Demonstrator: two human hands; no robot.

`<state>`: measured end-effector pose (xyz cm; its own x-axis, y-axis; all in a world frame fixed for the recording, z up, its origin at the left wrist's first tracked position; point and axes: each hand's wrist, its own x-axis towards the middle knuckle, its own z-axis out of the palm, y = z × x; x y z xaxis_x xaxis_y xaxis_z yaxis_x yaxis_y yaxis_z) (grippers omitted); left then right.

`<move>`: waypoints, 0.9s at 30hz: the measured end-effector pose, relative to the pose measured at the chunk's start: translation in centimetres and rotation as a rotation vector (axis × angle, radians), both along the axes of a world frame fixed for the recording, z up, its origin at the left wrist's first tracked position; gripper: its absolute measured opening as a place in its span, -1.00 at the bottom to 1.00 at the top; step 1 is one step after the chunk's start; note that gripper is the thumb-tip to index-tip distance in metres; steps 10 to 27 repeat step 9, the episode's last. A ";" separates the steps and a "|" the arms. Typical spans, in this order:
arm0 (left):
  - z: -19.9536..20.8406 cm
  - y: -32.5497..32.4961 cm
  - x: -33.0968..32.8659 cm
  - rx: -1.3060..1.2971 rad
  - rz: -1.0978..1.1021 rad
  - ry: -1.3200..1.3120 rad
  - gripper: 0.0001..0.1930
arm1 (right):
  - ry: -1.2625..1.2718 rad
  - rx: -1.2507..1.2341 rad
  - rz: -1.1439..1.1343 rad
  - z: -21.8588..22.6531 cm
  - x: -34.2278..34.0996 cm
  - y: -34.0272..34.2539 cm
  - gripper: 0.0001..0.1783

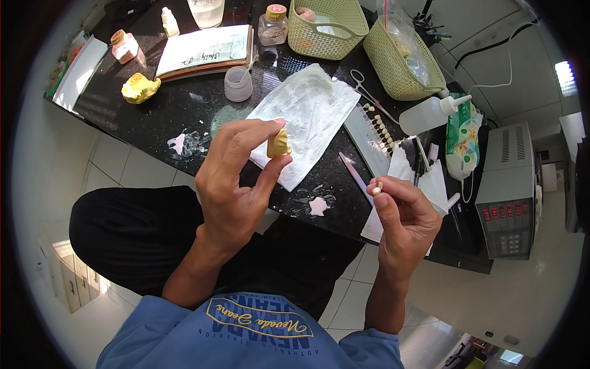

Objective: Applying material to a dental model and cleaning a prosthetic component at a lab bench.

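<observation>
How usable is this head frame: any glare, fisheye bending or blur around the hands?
Head view: sharp at the centre, so the left hand with its yellow tooth model and the right hand read clearly. Window glare streaks the glossy black countertop. The fisheye bends the counter edge, and the rim is dark.

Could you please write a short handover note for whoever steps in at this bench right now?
Left hand: pinches a small yellow dental cast piece above the white sheet.
Right hand: holds a small pale tooth at its fingertips.
Nearby: tooth shade strip, forceps, squeeze bottle, larger yellow cast at far left.
Done: both pieces are picked up.
Left: the tooth is not yet on the cast piece.
</observation>
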<state>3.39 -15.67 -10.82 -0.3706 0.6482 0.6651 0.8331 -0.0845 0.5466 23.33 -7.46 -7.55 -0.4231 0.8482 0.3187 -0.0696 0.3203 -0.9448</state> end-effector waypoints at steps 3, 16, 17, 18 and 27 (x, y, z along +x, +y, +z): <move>0.7 -0.2 0.9 0.152 -0.269 -0.689 -0.49 | -0.014 -0.006 -0.008 0.4 -0.3 -0.5 -0.79; 1.4 -1.2 1.4 -0.004 -0.592 -1.237 -0.41 | -0.027 0.073 0.049 0.7 -1.5 -1.1 -0.74; 1.4 -1.2 1.4 -0.004 -0.592 -1.237 -0.41 | -0.027 0.073 0.049 0.7 -1.5 -1.1 -0.74; 1.4 -1.2 1.4 -0.004 -0.592 -1.237 -0.41 | -0.027 0.073 0.049 0.7 -1.5 -1.1 -0.74; 1.4 -1.2 1.4 -0.004 -0.592 -1.237 -0.41 | -0.027 0.073 0.049 0.7 -1.5 -1.1 -0.74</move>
